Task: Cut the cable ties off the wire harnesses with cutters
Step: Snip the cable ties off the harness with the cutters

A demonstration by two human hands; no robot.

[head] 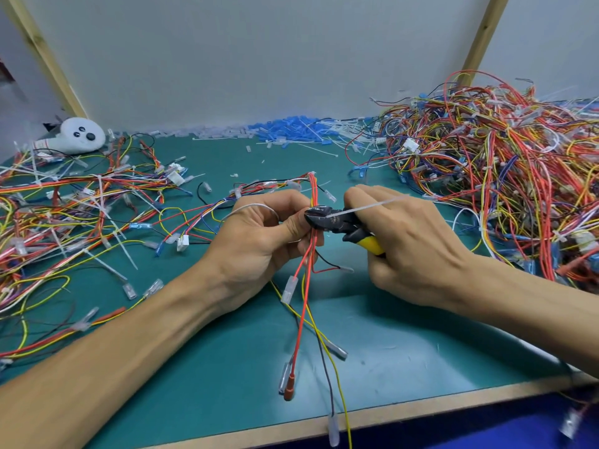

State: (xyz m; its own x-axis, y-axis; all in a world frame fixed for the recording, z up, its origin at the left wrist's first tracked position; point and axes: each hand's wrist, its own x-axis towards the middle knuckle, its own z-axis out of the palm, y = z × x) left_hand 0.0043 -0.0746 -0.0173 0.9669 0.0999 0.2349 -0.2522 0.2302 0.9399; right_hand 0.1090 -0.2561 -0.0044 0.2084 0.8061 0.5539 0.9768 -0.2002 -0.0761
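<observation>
- Yellow-handled cutters [324, 218] sit in the right hand [411, 244], whose fingers are wrapped round the grips; the black head points left, towards the other hand.
- Between thumb and curled fingers, the left hand [259, 234] pinches a wire harness [312, 189], holding its red and yellow wires up off the green bench [227, 351]; the loose ends trail down towards the near edge.
- Where it is gripped the harness runs roughly near-to-far, and the cutters come at it crosswise from the right, so the head meets the bundle just beside the left thumb.
- A white cable tie [366, 205] sends its tail from the cutter head up and rightwards across the right fingers (whether its loop is already severed I cannot tell; the head hides it).
- Judging by this, the step in hand is the snip on this tie: the right hand works, the left steadies.
- A tall tangled pile of harnesses [502, 176] lies to the right, and a flatter spread of harnesses [64, 205] to the left.
</observation>
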